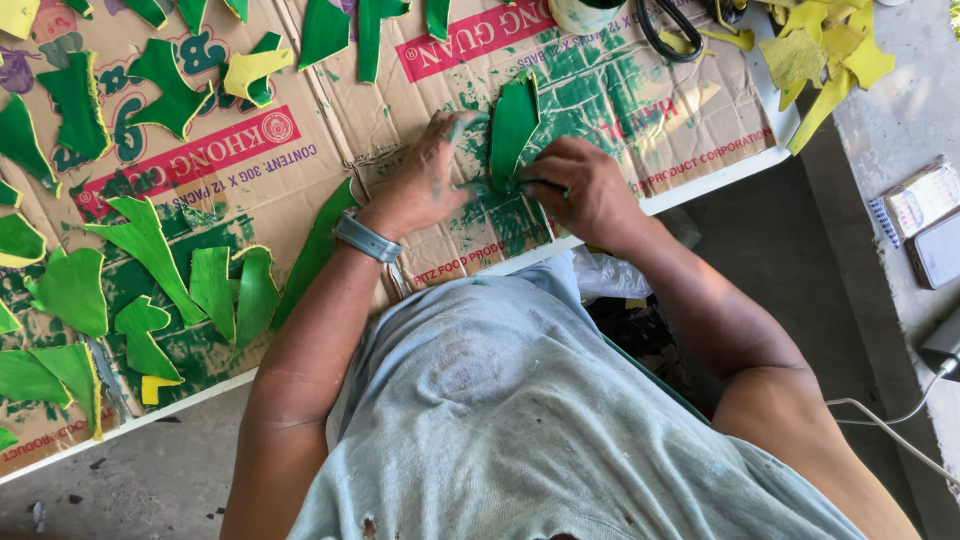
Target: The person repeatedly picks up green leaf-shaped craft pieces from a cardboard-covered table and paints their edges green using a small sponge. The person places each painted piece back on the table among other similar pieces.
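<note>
Glossy green-painted leaf cutouts (150,250) lie left of the green leaf piece (512,125) on paint-smeared cardboard (330,130). Left hand (425,185) presses flat, fingers spread, touching it. Right hand (585,185), fingers curled, perhaps pinches its lower edge. Yellow scraps (825,50) lie far right.

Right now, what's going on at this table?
A person leans over flattened cardboard smeared with green paint. The left hand presses flat beside a green leaf-shaped piece, while the right hand works at that piece's lower end, apparently with a small tool I can't make out. Many painted green pieces lie to the left; unpainted yellow pieces sit at the top right.
</note>
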